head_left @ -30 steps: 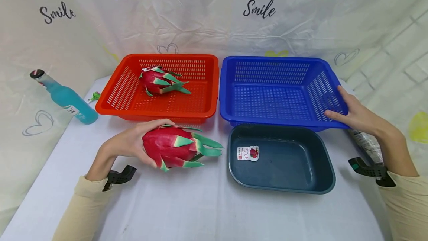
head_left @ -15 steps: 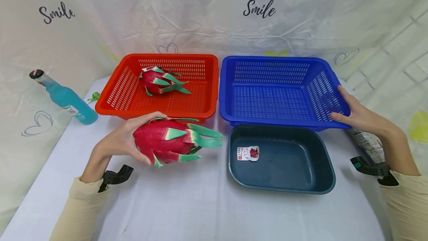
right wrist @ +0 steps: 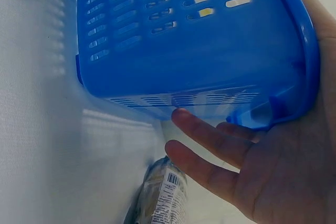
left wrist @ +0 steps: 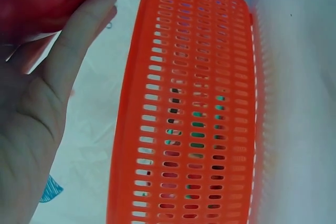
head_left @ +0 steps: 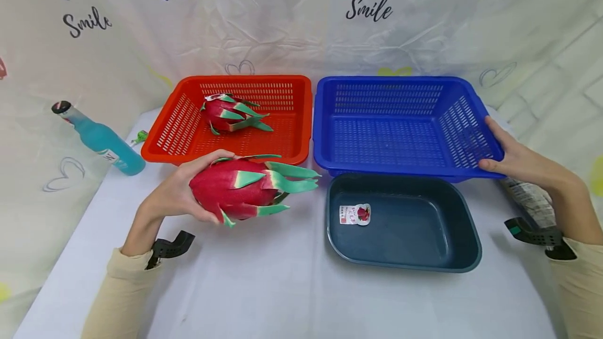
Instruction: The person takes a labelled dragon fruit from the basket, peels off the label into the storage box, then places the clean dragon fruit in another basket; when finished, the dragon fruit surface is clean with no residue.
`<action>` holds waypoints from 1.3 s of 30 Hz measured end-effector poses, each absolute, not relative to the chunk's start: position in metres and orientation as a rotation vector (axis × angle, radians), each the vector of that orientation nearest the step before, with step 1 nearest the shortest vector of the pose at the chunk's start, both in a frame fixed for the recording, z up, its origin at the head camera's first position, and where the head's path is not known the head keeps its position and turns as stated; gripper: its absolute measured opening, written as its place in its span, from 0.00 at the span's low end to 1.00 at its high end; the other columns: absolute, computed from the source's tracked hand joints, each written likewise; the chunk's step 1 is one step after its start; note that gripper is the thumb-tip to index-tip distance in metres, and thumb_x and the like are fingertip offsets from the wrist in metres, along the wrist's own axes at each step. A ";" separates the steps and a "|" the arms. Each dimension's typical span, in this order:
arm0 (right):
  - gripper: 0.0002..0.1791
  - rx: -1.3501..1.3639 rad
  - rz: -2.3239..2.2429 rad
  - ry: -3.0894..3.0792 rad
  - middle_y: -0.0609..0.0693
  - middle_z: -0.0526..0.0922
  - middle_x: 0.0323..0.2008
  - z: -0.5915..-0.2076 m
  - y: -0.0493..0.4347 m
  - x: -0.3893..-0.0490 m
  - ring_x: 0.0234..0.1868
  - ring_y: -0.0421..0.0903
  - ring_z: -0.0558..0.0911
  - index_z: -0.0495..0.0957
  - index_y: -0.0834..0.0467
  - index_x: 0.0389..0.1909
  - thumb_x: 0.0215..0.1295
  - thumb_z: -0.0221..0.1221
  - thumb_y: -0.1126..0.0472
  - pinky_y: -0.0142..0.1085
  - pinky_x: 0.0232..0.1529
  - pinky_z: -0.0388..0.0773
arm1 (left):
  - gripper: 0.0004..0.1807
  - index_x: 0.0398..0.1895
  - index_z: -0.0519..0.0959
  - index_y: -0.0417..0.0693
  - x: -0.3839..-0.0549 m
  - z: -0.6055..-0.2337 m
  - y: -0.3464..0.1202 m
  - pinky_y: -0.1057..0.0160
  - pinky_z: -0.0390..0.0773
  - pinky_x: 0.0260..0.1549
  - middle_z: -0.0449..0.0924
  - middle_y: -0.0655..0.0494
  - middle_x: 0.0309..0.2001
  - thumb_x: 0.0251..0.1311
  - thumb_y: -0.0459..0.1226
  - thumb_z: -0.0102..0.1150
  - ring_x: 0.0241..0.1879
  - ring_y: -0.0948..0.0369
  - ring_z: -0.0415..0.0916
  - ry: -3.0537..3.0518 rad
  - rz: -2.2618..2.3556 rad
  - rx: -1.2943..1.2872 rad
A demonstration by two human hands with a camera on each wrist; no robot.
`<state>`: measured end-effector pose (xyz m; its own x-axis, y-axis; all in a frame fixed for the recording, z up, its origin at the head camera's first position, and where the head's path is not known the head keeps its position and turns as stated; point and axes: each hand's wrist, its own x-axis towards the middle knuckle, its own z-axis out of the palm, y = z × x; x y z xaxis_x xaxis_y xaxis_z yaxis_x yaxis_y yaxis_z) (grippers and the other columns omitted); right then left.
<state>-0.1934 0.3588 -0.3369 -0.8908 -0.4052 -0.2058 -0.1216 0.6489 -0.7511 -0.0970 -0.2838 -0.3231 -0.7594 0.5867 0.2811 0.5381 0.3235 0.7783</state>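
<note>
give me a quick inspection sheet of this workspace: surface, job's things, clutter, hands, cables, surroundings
surface: table under a white cloth.
job's things: dragon fruit held above the cloth, in front of the red basket; second dragon fruit lies inside that basket; blue basket empty beside it.
clutter: dark tray with a small fruit sticker in it; blue bottle at far left; wrapped packet by the right wrist.
hands: left hand grips the dragon fruit; right hand holds the blue basket's right rim, thumb on top, fingers underneath.
cables: nothing seen.
surroundings: backdrop sheet printed with hearts and "Smile".
</note>
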 end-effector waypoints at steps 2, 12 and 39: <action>0.57 -0.418 -1.106 2.513 0.64 0.17 0.74 -0.336 0.360 -0.194 0.70 0.78 0.28 0.16 0.47 0.73 0.68 0.53 0.40 0.76 0.62 0.30 | 0.54 0.67 0.62 0.39 -0.099 -0.324 -0.283 0.66 0.84 0.41 0.68 0.67 0.62 0.30 0.29 0.81 0.60 0.65 0.67 2.515 1.454 1.077; 0.57 -0.390 -1.083 2.527 0.65 0.16 0.73 -0.335 0.357 -0.193 0.70 0.79 0.28 0.14 0.46 0.73 0.68 0.53 0.40 0.77 0.62 0.30 | 0.56 0.69 0.62 0.48 -0.116 -0.313 -0.264 0.65 0.84 0.43 0.69 0.59 0.62 0.30 0.31 0.82 0.61 0.63 0.67 2.568 1.387 1.069; 0.57 -0.400 -1.083 2.520 0.65 0.16 0.73 -0.334 0.357 -0.193 0.70 0.80 0.29 0.14 0.47 0.73 0.68 0.53 0.41 0.78 0.61 0.33 | 0.52 0.70 0.62 0.49 -0.225 -0.260 -0.144 0.63 0.82 0.49 0.69 0.56 0.65 0.41 0.50 0.78 0.61 0.64 0.67 2.610 1.037 1.392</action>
<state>-0.1925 0.3570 -0.3344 -0.8921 -0.3949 -0.2196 -0.1123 0.6646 -0.7387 -0.2253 -0.1438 -0.2596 -0.6055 0.7419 0.2880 0.7372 0.3866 0.5541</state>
